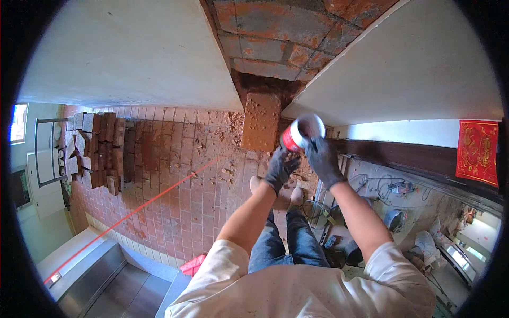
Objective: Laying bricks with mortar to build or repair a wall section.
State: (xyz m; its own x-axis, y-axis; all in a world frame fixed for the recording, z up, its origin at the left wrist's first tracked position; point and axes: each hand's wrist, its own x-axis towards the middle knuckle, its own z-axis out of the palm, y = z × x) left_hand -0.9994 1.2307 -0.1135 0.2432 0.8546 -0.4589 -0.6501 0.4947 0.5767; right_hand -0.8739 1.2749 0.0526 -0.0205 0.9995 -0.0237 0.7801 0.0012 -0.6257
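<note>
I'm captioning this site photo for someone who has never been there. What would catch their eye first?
Dead centre, two gloved hands meet at a red-and-white can: the right hand grips it, the left hand sits just below. Behind it a broken gap in the wall bares old red bricks. A red string line cuts diagonally across the brick floor, with stacked loose bricks far left.

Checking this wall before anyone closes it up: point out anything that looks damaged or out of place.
The white plaster is broken open around a gap, baring worn red bricks. Crumbled rubble litters the brick floor below. The right hand holds a red can there; the left hand is just beneath.
</note>
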